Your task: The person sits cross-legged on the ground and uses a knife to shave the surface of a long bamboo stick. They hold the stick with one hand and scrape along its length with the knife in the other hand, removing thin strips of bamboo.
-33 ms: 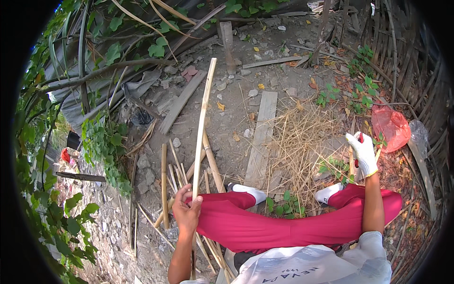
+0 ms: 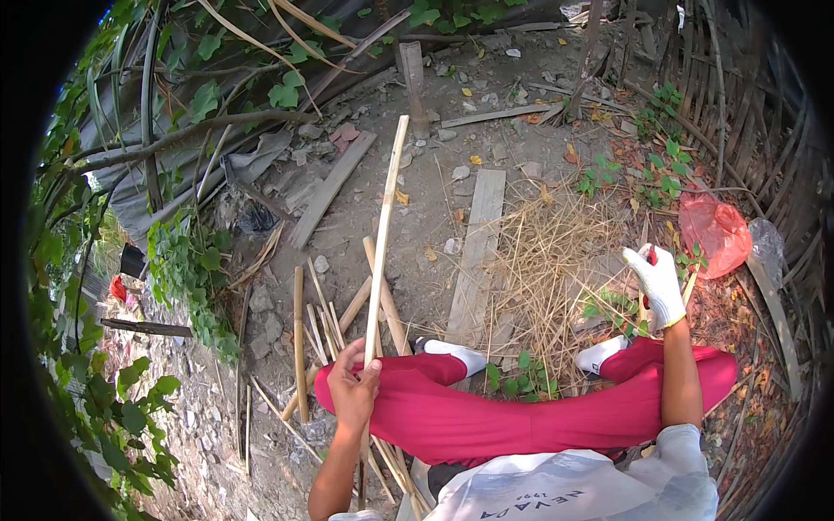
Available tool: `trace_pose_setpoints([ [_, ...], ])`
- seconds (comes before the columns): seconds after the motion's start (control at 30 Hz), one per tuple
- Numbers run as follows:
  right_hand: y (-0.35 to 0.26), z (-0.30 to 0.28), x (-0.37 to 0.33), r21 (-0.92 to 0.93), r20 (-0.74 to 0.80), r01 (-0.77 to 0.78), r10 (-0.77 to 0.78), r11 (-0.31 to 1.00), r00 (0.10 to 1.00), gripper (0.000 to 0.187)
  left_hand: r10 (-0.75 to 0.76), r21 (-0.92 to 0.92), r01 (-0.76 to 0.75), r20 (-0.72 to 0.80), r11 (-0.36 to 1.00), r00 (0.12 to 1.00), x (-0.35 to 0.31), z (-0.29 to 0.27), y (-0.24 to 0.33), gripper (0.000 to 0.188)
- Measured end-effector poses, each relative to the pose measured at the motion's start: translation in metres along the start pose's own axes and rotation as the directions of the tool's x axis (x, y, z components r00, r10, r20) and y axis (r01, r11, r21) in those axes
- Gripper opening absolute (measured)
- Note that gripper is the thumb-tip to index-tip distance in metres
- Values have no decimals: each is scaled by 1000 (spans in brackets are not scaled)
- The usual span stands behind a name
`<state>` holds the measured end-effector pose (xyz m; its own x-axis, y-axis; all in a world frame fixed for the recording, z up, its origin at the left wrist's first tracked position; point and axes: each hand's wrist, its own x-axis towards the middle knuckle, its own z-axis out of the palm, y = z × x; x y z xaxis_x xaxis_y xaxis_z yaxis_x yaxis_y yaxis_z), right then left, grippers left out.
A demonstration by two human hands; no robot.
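My bare left hand (image 2: 356,386) is closed round a long, pale split bamboo strip (image 2: 386,217), near my knee. The strip points away from me, its far end leaning slightly right, and its lower part runs back past my forearm. My right hand (image 2: 658,282), in a white glove, is closed on a red-handled tool (image 2: 652,254) near my other knee. Only a little red shows above the fist, so its kind is hidden. The strip and the tool are well apart. Several bamboo pieces (image 2: 300,339) lie beside my left hand.
Dry straw shavings (image 2: 547,260) lie on the dirt between my feet, next to a grey plank (image 2: 478,252). A red plastic bag (image 2: 714,234) rests at the right by a stick fence (image 2: 782,130). Leafy vines (image 2: 187,278) hang at the left. A wooden post (image 2: 413,91) stands ahead.
My left hand has shifted slightly right with the bamboo strip, whose far end now leans further right. My gloved right hand has moved a little left, still round the red-handled tool.
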<state>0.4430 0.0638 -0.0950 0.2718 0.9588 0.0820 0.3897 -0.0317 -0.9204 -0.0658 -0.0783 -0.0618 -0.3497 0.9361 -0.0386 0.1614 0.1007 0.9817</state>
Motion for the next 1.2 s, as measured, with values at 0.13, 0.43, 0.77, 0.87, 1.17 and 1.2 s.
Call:
trace_pose_setpoints([
  [0.13, -18, 45, -19, -184, 208, 119, -80, 976, 975, 52, -137, -100, 154, 164, 983, 977, 4, 42, -23, 39],
  [0.43, 3, 76, -30, -191, 345, 78, -8, 978, 939, 60, -260, -44, 317, 470, 947, 844, 41, 103, -7, 45],
  [0.77, -24, 107, -42, 356, 422, -479, 319, 802, 849, 43, -277, 20, 319, 546, 948, 790, -24, 113, -25, 38],
  [0.87, -19, 134, -46, 457, 450, -485, 276, 746, 849, 35, -264, 45, 284, 530, 958, 806, -41, 103, -31, 38],
  [1.17, -14, 162, -75, 351, 490, -392, 190, 850, 851, 52, -67, 291, -118, 556, 950, 828, -72, 89, -46, 30],
  [1.2, -12, 163, -78, 366, 499, -417, 203, 832, 843, 52, -49, 278, -150, 598, 949, 800, -68, 87, -48, 31],
])
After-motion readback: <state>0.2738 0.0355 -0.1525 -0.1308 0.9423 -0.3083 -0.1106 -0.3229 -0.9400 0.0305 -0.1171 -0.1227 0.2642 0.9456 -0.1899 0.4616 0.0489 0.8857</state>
